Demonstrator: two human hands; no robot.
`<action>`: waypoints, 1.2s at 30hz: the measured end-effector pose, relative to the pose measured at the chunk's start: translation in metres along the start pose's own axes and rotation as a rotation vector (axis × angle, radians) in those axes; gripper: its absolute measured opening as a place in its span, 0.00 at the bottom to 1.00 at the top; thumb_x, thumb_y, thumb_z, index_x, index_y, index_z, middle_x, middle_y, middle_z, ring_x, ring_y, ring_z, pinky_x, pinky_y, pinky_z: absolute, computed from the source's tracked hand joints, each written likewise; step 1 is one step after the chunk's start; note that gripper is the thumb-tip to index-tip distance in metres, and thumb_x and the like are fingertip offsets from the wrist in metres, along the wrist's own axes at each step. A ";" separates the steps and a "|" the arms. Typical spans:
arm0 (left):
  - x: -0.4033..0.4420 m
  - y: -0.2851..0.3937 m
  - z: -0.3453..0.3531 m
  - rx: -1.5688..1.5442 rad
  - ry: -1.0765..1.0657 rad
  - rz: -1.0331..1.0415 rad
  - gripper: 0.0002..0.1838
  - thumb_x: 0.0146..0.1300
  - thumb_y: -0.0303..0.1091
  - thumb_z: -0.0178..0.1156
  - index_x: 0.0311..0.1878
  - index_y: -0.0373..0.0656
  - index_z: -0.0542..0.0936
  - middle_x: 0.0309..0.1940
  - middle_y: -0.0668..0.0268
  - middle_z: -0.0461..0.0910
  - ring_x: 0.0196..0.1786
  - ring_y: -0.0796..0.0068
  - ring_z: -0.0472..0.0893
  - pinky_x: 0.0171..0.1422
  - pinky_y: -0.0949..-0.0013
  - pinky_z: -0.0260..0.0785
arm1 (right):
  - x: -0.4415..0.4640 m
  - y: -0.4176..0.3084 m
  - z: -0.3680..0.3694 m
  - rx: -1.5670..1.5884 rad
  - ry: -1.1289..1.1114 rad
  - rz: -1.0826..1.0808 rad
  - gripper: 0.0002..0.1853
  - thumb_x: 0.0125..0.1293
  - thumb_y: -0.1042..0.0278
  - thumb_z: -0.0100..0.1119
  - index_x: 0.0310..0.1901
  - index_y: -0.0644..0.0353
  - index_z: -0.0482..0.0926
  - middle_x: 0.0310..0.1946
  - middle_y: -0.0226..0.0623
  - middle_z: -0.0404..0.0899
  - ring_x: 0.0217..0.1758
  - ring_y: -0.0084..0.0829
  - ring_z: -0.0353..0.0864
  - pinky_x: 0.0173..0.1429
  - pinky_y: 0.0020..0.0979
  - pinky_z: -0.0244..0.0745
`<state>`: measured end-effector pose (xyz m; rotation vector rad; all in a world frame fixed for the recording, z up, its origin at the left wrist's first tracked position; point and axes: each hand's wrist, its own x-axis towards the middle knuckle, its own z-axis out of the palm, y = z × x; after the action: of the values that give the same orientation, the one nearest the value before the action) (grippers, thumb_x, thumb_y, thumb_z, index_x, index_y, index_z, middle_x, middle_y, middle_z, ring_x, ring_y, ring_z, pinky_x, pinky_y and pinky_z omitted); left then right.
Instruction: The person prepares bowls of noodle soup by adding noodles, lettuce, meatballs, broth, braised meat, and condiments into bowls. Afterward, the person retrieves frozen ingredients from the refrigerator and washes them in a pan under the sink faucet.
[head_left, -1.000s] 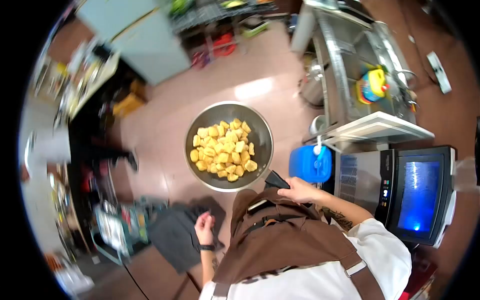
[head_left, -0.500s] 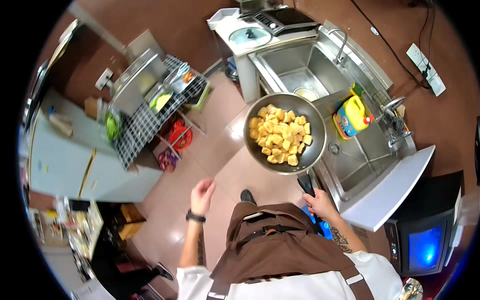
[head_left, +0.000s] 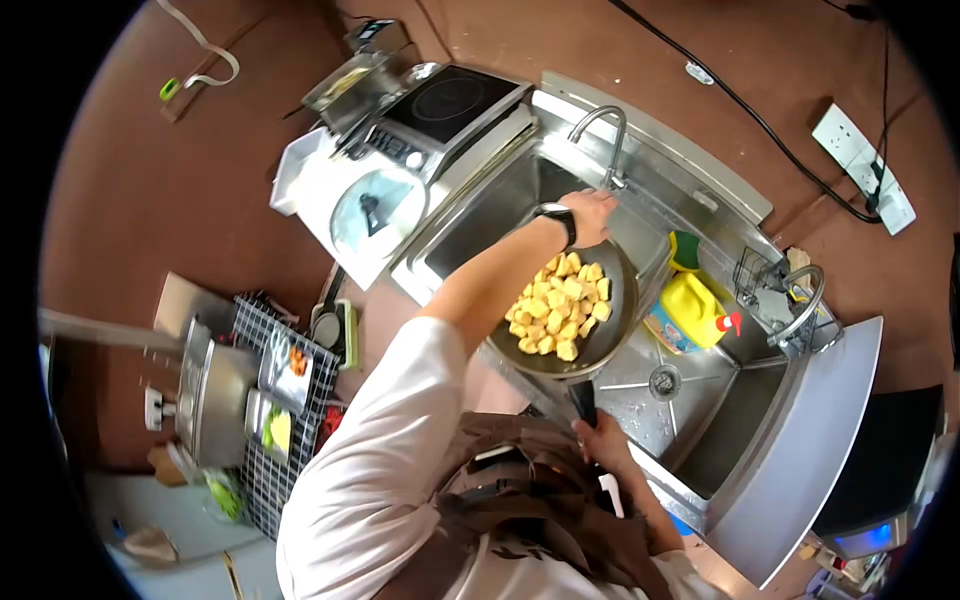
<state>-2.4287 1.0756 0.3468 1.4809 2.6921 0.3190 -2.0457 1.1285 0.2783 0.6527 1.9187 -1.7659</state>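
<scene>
A round pan holds many yellow chunks and hangs over the near edge of the steel sink. My right hand is wrapped round its black handle. Stretched forward across the pan, my left hand is close to the base of the faucet. Its fingers point away from me, and whether they touch anything is hidden. A dark watch sits on that wrist.
A yellow jug and a green sponge lie in the right basin. Left of the sink are a glass lid and an induction cooker. A wire rack stands at the right; trays are at lower left.
The view has swung right to the sink. My left hand has moved from low at the left to the faucet's base. The pan, still in my right hand, is now at the sink's edge.
</scene>
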 end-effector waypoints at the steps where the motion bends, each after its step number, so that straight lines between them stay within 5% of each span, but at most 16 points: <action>1: 0.036 -0.013 0.018 0.064 -0.027 0.033 0.36 0.62 0.43 0.64 0.71 0.38 0.68 0.72 0.54 0.67 0.72 0.52 0.69 0.75 0.57 0.63 | 0.009 -0.009 0.009 0.000 0.024 0.018 0.10 0.71 0.64 0.60 0.39 0.62 0.72 0.16 0.29 0.71 0.13 0.23 0.71 0.18 0.29 0.66; 3: 0.090 -0.033 0.062 0.161 -0.129 0.069 0.41 0.66 0.49 0.59 0.76 0.37 0.60 0.79 0.52 0.55 0.79 0.54 0.60 0.79 0.56 0.58 | 0.022 -0.007 0.023 -0.073 0.026 0.092 0.11 0.70 0.64 0.59 0.38 0.61 0.71 0.17 0.30 0.71 0.14 0.23 0.72 0.19 0.30 0.67; 5: 0.125 -0.055 0.089 0.187 -0.100 0.103 0.37 0.71 0.54 0.52 0.75 0.38 0.63 0.79 0.55 0.55 0.78 0.55 0.61 0.79 0.56 0.56 | 0.033 -0.029 0.046 0.030 0.056 0.147 0.10 0.70 0.65 0.60 0.37 0.60 0.71 0.17 0.30 0.71 0.14 0.24 0.71 0.18 0.31 0.67; 11: 0.153 -0.098 0.106 0.223 -0.469 0.353 0.27 0.77 0.53 0.39 0.70 0.54 0.74 0.67 0.53 0.73 0.71 0.51 0.71 0.74 0.52 0.62 | 0.082 -0.071 0.105 0.259 0.267 0.289 0.10 0.70 0.66 0.61 0.37 0.61 0.72 0.17 0.29 0.71 0.14 0.23 0.70 0.18 0.29 0.67; 13: 0.119 -0.109 0.088 0.056 -0.569 0.221 0.28 0.77 0.53 0.38 0.69 0.51 0.74 0.62 0.52 0.78 0.67 0.49 0.74 0.73 0.50 0.63 | 0.101 -0.064 0.129 0.285 0.336 0.215 0.09 0.70 0.66 0.60 0.38 0.61 0.73 0.18 0.29 0.72 0.14 0.23 0.71 0.17 0.28 0.67; 15: 0.096 -0.134 0.145 -0.093 -0.472 0.270 0.28 0.77 0.53 0.40 0.69 0.48 0.74 0.67 0.52 0.74 0.71 0.51 0.70 0.76 0.50 0.60 | 0.113 -0.072 0.150 0.373 0.386 0.215 0.09 0.69 0.64 0.61 0.40 0.62 0.75 0.19 0.28 0.73 0.16 0.22 0.72 0.17 0.28 0.67; 20: -0.045 -0.137 0.129 -0.324 -0.107 0.433 0.29 0.72 0.53 0.53 0.67 0.42 0.74 0.71 0.49 0.68 0.78 0.50 0.61 0.83 0.54 0.50 | 0.137 -0.086 0.179 0.333 0.433 0.203 0.07 0.72 0.66 0.55 0.38 0.59 0.71 0.17 0.27 0.69 0.15 0.21 0.69 0.18 0.28 0.68; 26: -0.138 -0.145 0.064 -0.541 -0.308 0.398 0.28 0.71 0.51 0.56 0.67 0.43 0.74 0.66 0.54 0.74 0.75 0.53 0.65 0.79 0.55 0.58 | 0.152 -0.093 0.186 0.323 0.411 0.178 0.09 0.70 0.64 0.59 0.39 0.61 0.74 0.18 0.28 0.71 0.16 0.22 0.69 0.20 0.30 0.68; 30: -0.177 -0.160 0.041 -0.698 -0.272 0.340 0.22 0.68 0.46 0.61 0.61 0.45 0.79 0.59 0.56 0.79 0.63 0.54 0.77 0.66 0.57 0.71 | 0.152 -0.103 0.194 0.364 0.403 0.231 0.09 0.70 0.65 0.58 0.38 0.62 0.75 0.18 0.27 0.71 0.16 0.21 0.69 0.20 0.30 0.68; 36: -0.211 -0.182 0.030 -0.713 -0.234 0.218 0.20 0.67 0.44 0.63 0.58 0.46 0.81 0.46 0.57 0.84 0.50 0.53 0.83 0.54 0.56 0.76 | 0.146 -0.099 0.193 0.320 0.369 0.225 0.10 0.71 0.63 0.58 0.38 0.61 0.75 0.19 0.27 0.72 0.19 0.20 0.68 0.22 0.28 0.65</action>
<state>-2.4615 0.8081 0.2691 1.4438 1.9208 0.9289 -2.2199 0.9357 0.2509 1.3346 1.7031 -1.9208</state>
